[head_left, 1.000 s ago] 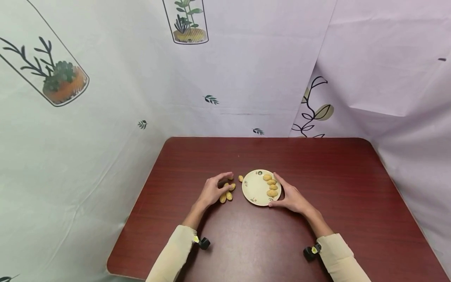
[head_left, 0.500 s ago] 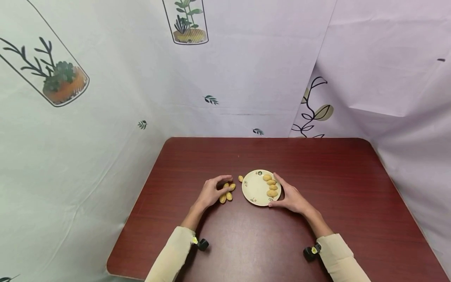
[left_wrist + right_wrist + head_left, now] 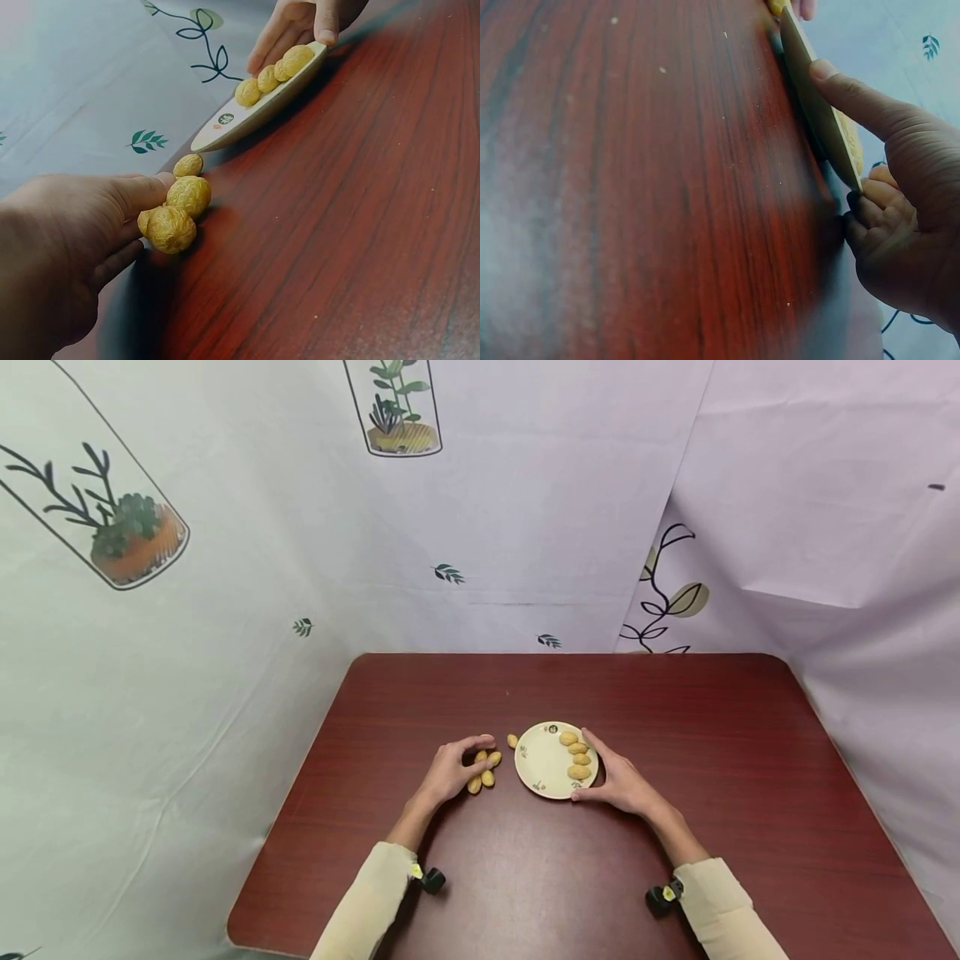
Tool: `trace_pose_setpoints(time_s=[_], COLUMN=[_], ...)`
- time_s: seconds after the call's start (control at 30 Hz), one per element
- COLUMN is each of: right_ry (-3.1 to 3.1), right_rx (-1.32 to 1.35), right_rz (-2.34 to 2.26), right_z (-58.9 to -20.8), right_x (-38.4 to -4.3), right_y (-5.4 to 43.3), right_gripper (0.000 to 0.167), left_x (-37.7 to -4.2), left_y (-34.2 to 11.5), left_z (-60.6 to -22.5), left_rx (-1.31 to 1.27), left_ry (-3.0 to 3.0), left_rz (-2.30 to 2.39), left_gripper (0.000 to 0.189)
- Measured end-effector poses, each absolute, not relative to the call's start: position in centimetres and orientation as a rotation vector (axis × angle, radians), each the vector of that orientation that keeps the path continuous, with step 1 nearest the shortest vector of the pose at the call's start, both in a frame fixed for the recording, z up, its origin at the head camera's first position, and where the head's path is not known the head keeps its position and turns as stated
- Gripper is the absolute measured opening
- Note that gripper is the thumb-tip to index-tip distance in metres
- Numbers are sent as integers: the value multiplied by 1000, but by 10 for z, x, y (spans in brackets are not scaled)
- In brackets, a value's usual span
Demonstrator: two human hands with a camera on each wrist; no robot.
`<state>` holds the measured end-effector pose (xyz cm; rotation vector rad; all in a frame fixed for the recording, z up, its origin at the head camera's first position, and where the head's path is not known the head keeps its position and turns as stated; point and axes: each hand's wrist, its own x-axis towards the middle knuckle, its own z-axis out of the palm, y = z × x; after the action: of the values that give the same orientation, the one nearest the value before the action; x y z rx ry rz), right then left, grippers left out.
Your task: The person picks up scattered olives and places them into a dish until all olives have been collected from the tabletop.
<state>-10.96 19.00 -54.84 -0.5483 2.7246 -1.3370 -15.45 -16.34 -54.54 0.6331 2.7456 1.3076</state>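
Observation:
Several wrinkled yellow nuts [image 3: 488, 777] lie bunched on the table, left of a cream plate [image 3: 542, 767]. My left hand [image 3: 447, 769] is at this bunch, thumb across its near side and fingers bent beyond it. In the left wrist view, the thumb tip comes right up to the nuts [image 3: 171, 229]. One nut [image 3: 512, 741] lies apart, between that hand and the plate. My right hand [image 3: 621, 782] grips the plate's right side, thumb at the near rim and fingers at the far rim. Several nuts [image 3: 579, 760] form a curved row on the plate's right part.
The dark red wooden table [image 3: 675, 710] has rounded far corners. Pale printed cloth [image 3: 510, 527] hangs behind it and at both sides. A small black camera [image 3: 432, 881] is strapped to the left wrist, another black camera [image 3: 660, 900] to the right one.
The left index finger has come down a little, nearer the bunch, and the nut that showed at its tip is now covered. The right hand and the plate stay where they were.

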Motion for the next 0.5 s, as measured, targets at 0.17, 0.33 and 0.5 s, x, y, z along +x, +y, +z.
trace_pose_setpoints(time_s=[0.17,0.33,0.5], right_ry=[2712,2723,2721], right_rx=[-535,-544,-546], right_rz=[-1342,-1337,-1343], right_z=[-548,-549,-549], right_x=[-109,-110,-110], right_y=[190,190,190], right_gripper=[122,121,121], left_x=[-156,-157,-158], left_y=[-163,-160,-158], left_z=[-543,-541,-538], left_rx=[624,614,600], left_ry=[2751,2762,2766], left_rz=[1265,1204,1167], left_gripper=[36,33,33])
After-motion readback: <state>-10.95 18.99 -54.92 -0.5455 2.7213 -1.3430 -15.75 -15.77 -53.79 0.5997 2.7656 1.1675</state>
